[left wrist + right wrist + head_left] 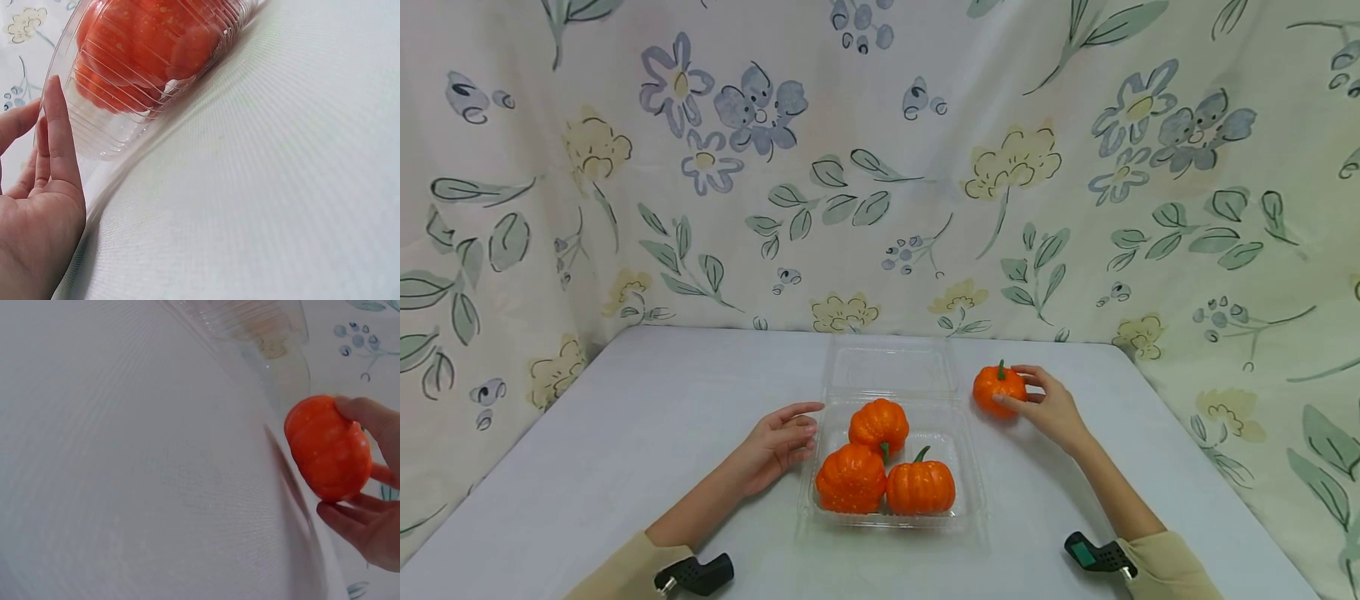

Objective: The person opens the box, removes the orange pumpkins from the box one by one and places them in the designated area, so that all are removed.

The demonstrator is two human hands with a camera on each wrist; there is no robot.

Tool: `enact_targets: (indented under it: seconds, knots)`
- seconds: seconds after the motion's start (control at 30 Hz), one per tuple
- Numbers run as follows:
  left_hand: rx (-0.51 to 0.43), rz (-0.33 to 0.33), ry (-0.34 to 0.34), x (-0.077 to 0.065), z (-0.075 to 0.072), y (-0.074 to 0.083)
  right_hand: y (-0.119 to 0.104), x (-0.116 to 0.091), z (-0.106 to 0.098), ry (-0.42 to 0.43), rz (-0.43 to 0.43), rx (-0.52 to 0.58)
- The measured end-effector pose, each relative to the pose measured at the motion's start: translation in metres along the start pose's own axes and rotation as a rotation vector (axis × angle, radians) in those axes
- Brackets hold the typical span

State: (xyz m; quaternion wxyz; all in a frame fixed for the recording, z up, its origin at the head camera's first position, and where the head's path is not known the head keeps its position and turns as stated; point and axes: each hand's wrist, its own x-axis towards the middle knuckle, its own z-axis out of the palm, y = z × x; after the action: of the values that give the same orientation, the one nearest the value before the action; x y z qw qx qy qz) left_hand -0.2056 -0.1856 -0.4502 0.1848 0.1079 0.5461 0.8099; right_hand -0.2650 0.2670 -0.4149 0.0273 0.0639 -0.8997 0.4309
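Observation:
An open clear plastic clamshell container (973,492) stands on the table with three small orange pumpkins inside: one at the back (878,423), a bumpy one at the left (850,481) and one at the right (921,487). My left hand (781,446) is at the container's left side, its fingers extended along the wall; in the left wrist view the fingertips (55,94) meet the clear rim. To the right of the container, my right hand (1051,410) holds a fourth orange pumpkin (997,390) between thumb and fingers, its green stem upward. Whether this pumpkin touches the table cannot be told.
The container's clear lid (891,367) lies folded back toward the far edge of the white table (625,433). A flower-printed curtain (880,208) hangs behind and along both sides. Each wrist carries a black strapped device, the left one (696,575) near the front.

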Motion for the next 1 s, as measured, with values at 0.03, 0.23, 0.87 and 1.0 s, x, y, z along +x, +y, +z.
enact_targets:
  seconds: [0.03, 0.23, 0.87, 1.0]
  knots:
    - [-0.002, 0.000, -0.001, -0.0002, 0.0001, 0.0001, 0.0005, 0.0002, 0.0004, -0.003, -0.001, 0.001]
    - [-0.005, 0.003, -0.003, -0.0009, 0.0010, 0.0007, 0.0021, -0.0003, 0.0027, -0.018, 0.003, 0.009]
    - [0.012, -0.005, 0.003, -0.0003, -0.0009, 0.0002, 0.0058, 0.0023, 0.0058, -0.033, 0.019, -0.005]
    - [0.011, -0.003, 0.001, -0.0002, -0.0013, -0.0001, 0.0050, 0.0015, 0.0054, -0.039, 0.014, -0.010]
